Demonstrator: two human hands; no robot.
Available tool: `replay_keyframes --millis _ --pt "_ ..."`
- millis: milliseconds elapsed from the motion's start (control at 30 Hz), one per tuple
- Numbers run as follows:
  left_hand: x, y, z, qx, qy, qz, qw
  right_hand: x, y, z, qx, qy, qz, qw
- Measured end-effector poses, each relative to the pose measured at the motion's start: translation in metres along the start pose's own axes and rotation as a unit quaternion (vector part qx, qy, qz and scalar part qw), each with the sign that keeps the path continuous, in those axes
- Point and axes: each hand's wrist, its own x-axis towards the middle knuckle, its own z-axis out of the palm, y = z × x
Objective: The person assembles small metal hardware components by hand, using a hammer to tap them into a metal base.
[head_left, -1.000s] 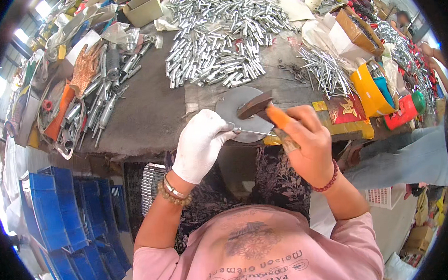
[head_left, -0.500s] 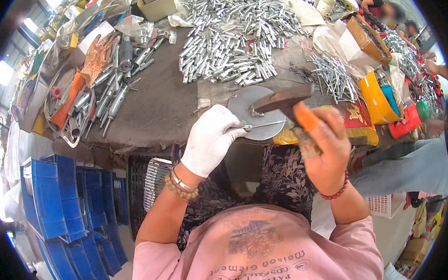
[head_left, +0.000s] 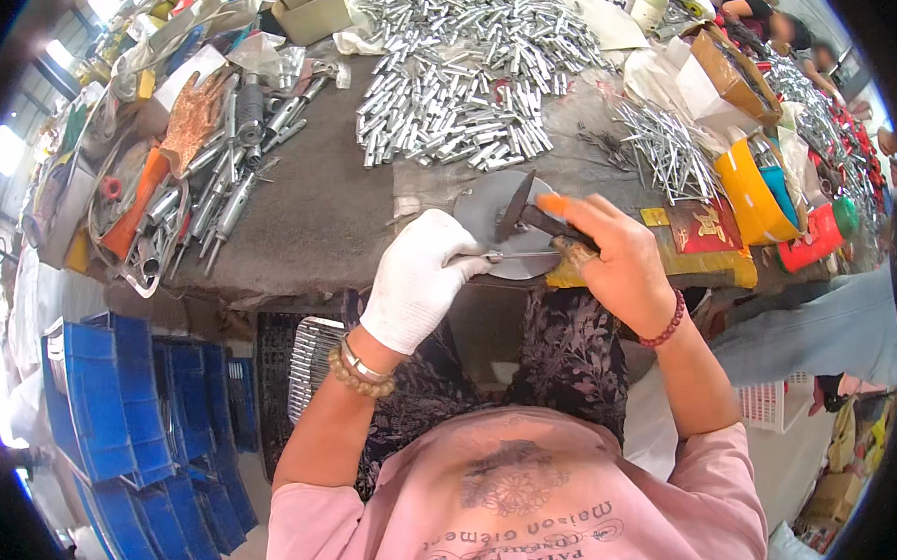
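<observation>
My left hand [head_left: 414, 282], in a white knit glove, pinches one end of a thin metal rod [head_left: 532, 254] between thumb and forefinger. The rod lies across the near part of a round grey metal disc [head_left: 473, 204] at the bench's front edge. My right hand [head_left: 623, 272], with orange wrapping on one finger, is closed around the handle of a hammer [head_left: 513, 209]. The hammer's dark head is over the disc, just beyond the rod; whether it touches the disc I cannot tell. My right fingers and the hammer partly cover the rod's far end.
A big heap of short silver metal tubes [head_left: 451, 100] covers the bench behind the disc. To the right lie thin metal rods [head_left: 668, 155] and a yellow container [head_left: 750, 197]. Tools and an orange glove [head_left: 193, 121] crowd the left; blue bins [head_left: 109, 405] stand below.
The hammer has come down and leftward from a raised place over the disc's right side, its head now turned more upright. My left hand and the rod stay nearly in place.
</observation>
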Motion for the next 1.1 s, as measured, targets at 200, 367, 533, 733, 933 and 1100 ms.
replay_keyframes --millis 200,367,533,733,933,1100 --pt "-0.004 0.0 0.005 -0.021 0.027 0.015 0.999 -0.019 -0.011 0.009 -0.202 -0.032 -0.058 0.977" --pt "-0.008 0.013 0.005 0.054 0.073 0.017 0.996 -0.037 -0.021 0.017 -0.051 -0.055 0.033 0.997" --pt "-0.038 0.032 0.035 -0.006 0.192 -0.073 0.979 -0.051 -0.02 0.027 0.167 -0.159 0.186 0.955" --pt "-0.046 0.05 0.041 -0.344 0.106 -0.359 0.861 -0.068 -0.029 0.043 0.267 -0.152 0.253 0.918" --pt "-0.055 0.051 0.032 -0.347 0.124 -0.356 0.859 -0.07 -0.044 0.063 0.217 -0.162 0.203 0.941" --pt "-0.081 0.036 0.011 -0.333 0.187 -0.34 0.859 -0.062 -0.035 0.057 0.216 -0.11 0.14 0.96"
